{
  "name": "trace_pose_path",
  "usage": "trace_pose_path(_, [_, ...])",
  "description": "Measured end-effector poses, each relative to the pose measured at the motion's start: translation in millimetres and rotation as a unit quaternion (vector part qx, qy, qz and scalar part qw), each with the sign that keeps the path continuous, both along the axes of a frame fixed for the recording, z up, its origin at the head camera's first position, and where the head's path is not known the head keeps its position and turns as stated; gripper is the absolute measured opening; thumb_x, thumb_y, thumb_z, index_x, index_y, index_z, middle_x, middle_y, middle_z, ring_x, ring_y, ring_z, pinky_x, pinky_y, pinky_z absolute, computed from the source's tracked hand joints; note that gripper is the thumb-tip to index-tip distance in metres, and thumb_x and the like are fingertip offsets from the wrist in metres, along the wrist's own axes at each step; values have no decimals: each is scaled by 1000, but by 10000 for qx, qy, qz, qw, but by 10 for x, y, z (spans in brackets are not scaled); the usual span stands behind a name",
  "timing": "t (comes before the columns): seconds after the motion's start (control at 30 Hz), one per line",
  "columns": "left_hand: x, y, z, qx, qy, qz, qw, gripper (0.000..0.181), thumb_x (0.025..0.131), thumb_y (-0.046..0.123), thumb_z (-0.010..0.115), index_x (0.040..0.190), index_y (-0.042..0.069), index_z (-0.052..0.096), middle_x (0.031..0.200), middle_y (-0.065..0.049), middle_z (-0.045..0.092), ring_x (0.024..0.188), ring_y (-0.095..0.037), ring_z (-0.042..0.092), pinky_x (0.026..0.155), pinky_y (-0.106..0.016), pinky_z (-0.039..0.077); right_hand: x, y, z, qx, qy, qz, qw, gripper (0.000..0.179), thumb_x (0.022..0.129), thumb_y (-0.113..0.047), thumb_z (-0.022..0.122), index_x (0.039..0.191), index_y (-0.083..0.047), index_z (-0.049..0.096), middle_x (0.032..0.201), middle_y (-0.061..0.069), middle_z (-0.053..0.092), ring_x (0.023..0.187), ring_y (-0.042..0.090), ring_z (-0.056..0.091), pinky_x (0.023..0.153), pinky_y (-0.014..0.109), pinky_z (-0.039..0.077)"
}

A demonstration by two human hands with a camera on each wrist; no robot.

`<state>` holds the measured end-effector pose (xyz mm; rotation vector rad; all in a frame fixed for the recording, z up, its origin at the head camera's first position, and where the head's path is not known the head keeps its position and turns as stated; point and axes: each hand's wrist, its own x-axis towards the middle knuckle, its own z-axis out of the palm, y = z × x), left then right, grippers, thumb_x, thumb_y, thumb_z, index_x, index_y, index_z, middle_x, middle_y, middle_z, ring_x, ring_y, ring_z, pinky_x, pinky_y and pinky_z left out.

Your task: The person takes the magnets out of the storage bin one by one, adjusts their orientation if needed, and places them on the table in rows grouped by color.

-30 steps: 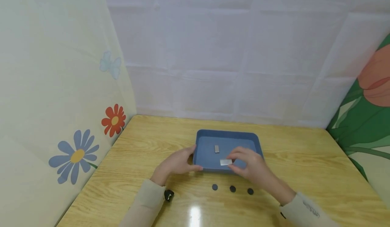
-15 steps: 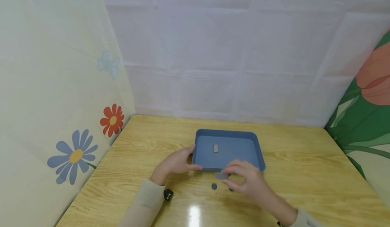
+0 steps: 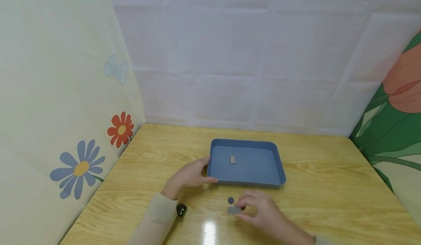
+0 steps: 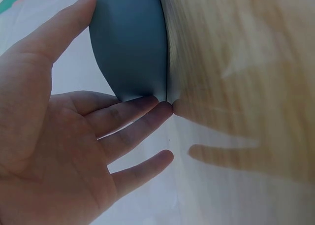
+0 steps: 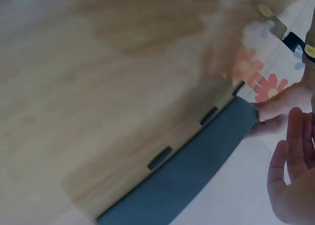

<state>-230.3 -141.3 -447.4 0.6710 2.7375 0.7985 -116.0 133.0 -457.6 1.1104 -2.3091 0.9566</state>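
A blue rectangular tray (image 3: 246,183) sits on the table. My left hand (image 3: 189,173) holds its near left corner: in the left wrist view the thumb is at one end of the wall (image 4: 130,43), fingertips at the other. Inside the tray lies a small metallic rectangular block (image 3: 232,159). My right hand (image 3: 263,212) pinches a flat grey rectangular piece (image 3: 234,210) between thumb and fingers, in front of the tray. One dark round disc (image 3: 231,200) shows just beyond that piece; the right hand covers the others. In the right wrist view several discs (image 5: 160,158) line the tray's side.
The wood-grain table (image 3: 158,142) reaches back to a white cloth backdrop (image 3: 213,55). A flower-printed cloth (image 3: 79,102) stands on the left, another (image 3: 394,128) on the right. A black item (image 3: 181,210) shows at the left wrist.
My right hand has moved from over the tray towards the near side, bringing the grey rectangular piece out past the near rim and covering discs. The left hand keeps its place on the tray.
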Motion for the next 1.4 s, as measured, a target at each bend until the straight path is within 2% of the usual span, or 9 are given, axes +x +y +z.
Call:
trace_pose_path(0.17, [2, 3, 11, -6, 12, -10, 10000, 107, 88, 58, 76, 161, -4, 26, 165, -19, 36, 152, -34, 40, 123, -49, 40, 30, -3, -41, 233, -383, 14, 9990, 21, 78, -20, 90, 95, -21, 79, 91, -15, 72, 79, -3, 63, 73, 17, 54])
trace_pose_path(0.33, [6, 1, 18, 26, -15, -5, 10000, 107, 88, 57, 76, 161, -3, 26, 165, -19, 36, 152, -33, 40, 123, -49, 39, 34, 2, -27, 731, -833, -65, 9938, 15, 82, -23, 87, 95, -21, 80, 90, -16, 71, 79, -6, 61, 71, 17, 51])
trace_pose_path(0.57, [11, -1, 20, 12, -31, 17, 10000, 104, 89, 53, 77, 161, -2, 25, 166, -17, 36, 152, -33, 39, 124, -49, 38, 37, -11, -35, 1179, -1145, -21, 9864, 12, 83, -25, 86, 94, -22, 80, 88, -17, 71, 78, -9, 57, 71, 16, 49])
trace_pose_path(0.63, [12, 0, 23, 4, -35, 11, 10000, 104, 90, 52, 77, 162, -1, 25, 166, -17, 35, 153, -32, 39, 125, -49, 38, 38, -19, -39, 1316, -1320, 3, 9825, 12, 84, -25, 86, 94, -21, 80, 88, -17, 71, 78, -10, 56, 71, 15, 49])
trace_pose_path(0.77, [10, -2, 18, 1, -4, -22, 10000, 103, 90, 51, 77, 161, -2, 25, 166, -17, 36, 153, -32, 39, 124, -49, 38, 36, -29, -40, 1597, -1986, -15, 9670, 13, 84, -26, 86, 94, -20, 79, 87, -17, 69, 76, -10, 51, 68, 13, 48])
trace_pose_path(0.87, [9, -4, 15, 8, 7, -36, 10000, 103, 90, 52, 77, 161, -3, 25, 165, -18, 36, 152, -32, 40, 124, -49, 39, 39, -36, -48, 1664, -2465, -119, 9547, 14, 84, -26, 87, 93, -20, 78, 85, -17, 67, 74, -10, 49, 65, 13, 48])
trace_pose_path(0.97, [5, -2, 13, 13, -17, -21, 10000, 105, 89, 53, 77, 161, -3, 25, 165, -18, 36, 152, -32, 40, 124, -49, 39, 44, -41, -63, 1603, -2724, -260, 9484, 15, 82, -27, 88, 91, -21, 77, 84, -17, 64, 73, -9, 49, 64, 14, 47])
trace_pose_path(1.2, [5, 2, 9, 45, -24, 6, 10000, 105, 89, 54, 77, 161, -3, 25, 165, -18, 36, 152, -33, 40, 124, -49, 39, 37, -45, -78, 1567, -2993, -458, 9401, 16, 83, -33, 87, 88, -22, 75, 82, -17, 59, 71, -7, 47, 62, 15, 45])
trace_pose_path(1.4, [1, 2, 8, 74, 24, -24, 10000, 105, 89, 54, 77, 161, -2, 25, 165, -18, 37, 152, -32, 41, 123, -48, 40, 26, -78, -90, 1504, -2951, -584, 9417, 16, 84, -32, 86, 86, -20, 75, 79, -16, 57, 69, -6, 47, 60, 15, 44])
